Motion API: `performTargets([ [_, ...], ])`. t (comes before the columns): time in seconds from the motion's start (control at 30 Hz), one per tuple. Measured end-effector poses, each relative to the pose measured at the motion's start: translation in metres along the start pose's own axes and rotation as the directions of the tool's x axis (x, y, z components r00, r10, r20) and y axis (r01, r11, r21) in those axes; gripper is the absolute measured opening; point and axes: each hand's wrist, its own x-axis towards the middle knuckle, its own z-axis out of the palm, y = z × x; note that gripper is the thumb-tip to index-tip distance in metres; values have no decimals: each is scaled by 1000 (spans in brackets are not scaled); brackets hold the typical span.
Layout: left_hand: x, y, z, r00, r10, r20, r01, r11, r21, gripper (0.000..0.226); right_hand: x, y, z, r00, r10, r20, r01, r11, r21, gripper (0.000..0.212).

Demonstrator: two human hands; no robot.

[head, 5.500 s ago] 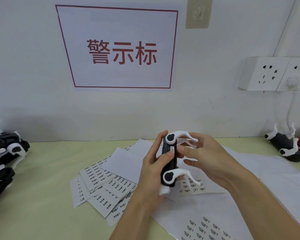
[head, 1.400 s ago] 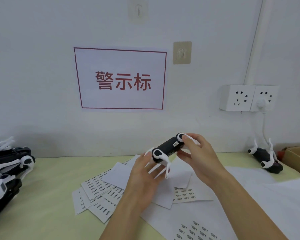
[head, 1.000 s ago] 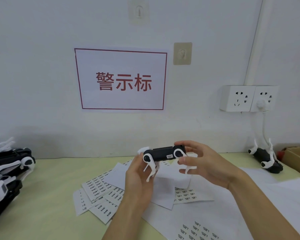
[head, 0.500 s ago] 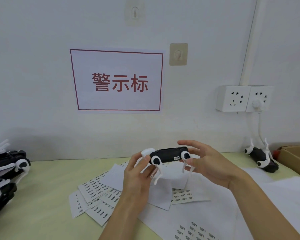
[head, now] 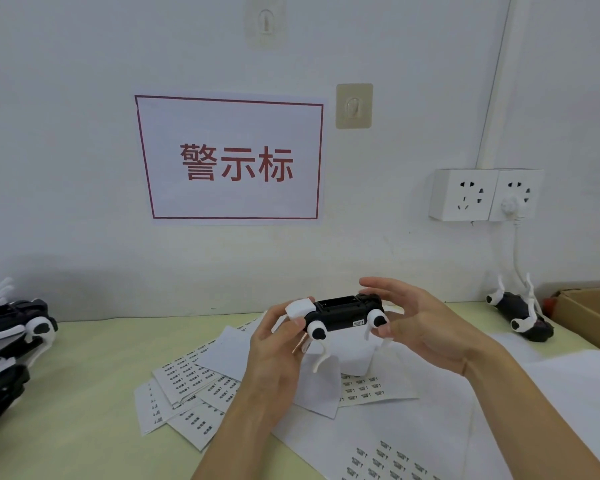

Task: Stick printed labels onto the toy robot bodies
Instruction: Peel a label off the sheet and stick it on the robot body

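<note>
I hold a black toy robot body (head: 340, 314) with white legs level above the table, its legs pointing down. A small white label (head: 358, 322) sits on its near side. My left hand (head: 274, 355) grips its white left end between fingers and thumb. My right hand (head: 420, 327) holds the right end, thumb on the near leg joint, fingers curved over the top. Sheets of printed labels (head: 187, 386) lie spread on the table under my hands, with more label sheets (head: 388, 459) at the near edge.
Several black-and-white robot bodies (head: 11, 341) are piled at the left edge. One more robot body (head: 520, 313) lies at the right by the wall, under a wall socket (head: 482, 195) with a plugged cable. A cardboard box (head: 593, 317) stands at the far right.
The robot body turned from tilted to level, with its legs down and its open top now showing. Both hands kept hold of its ends and shifted slightly.
</note>
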Motion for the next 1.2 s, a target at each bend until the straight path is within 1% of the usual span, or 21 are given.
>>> performTargets([
  [0.1,1,-1,-1,998,-17,-66,16,1000,-19,41,-3,-7,2,999,-20,26,20,1000,-22,67],
  [0.17,1,-1,0,995,-29,-93,25,999,-39,39,-4,-11,5,999,-31,24,32,997,-67,70],
  [0.3,1,-2,0,991,-68,-113,63,997,-46,30,-5,-17,13,998,-64,4,64,991,-120,65],
  [0.43,2,-1,2,986,-64,-156,58,997,-42,32,-8,-19,15,998,-68,4,67,986,-150,61],
  [0.5,1,-1,3,984,-54,-171,50,998,-31,33,-8,-19,14,998,-58,2,58,988,-145,59],
  [0.6,-1,2,5,983,-29,-182,29,1000,-5,33,-8,-18,13,999,-40,4,40,995,-94,56],
  [0.7,-1,1,5,982,-15,-187,19,1000,18,28,-7,-14,10,1000,-26,-10,25,999,-46,45],
  [0.77,-1,0,4,982,0,-191,9,999,47,29,-6,-10,9,1000,1,-20,-1,1000,-19,41],
  [0.83,-1,-1,5,983,13,-185,3,996,85,35,-5,-6,7,999,42,-15,-42,999,28,42],
  [0.93,2,-4,6,982,21,-188,1,993,116,43,-6,3,5,994,99,50,-104,988,116,43],
  [1.03,3,-7,4,978,46,-202,0,975,221,54,-7,10,5,982,169,88,-181,970,159,44],
  [1.1,4,-10,1,975,75,-210,-9,953,302,54,-6,13,3,976,209,59,-217,959,182,51],
  [1.13,4,-11,2,977,78,-199,-5,940,342,51,-5,14,1,975,221,32,-222,956,193,51],
  [1.2,5,-15,3,986,51,-157,17,913,407,48,-5,12,-6,972,233,-42,-222,959,175,37],
])
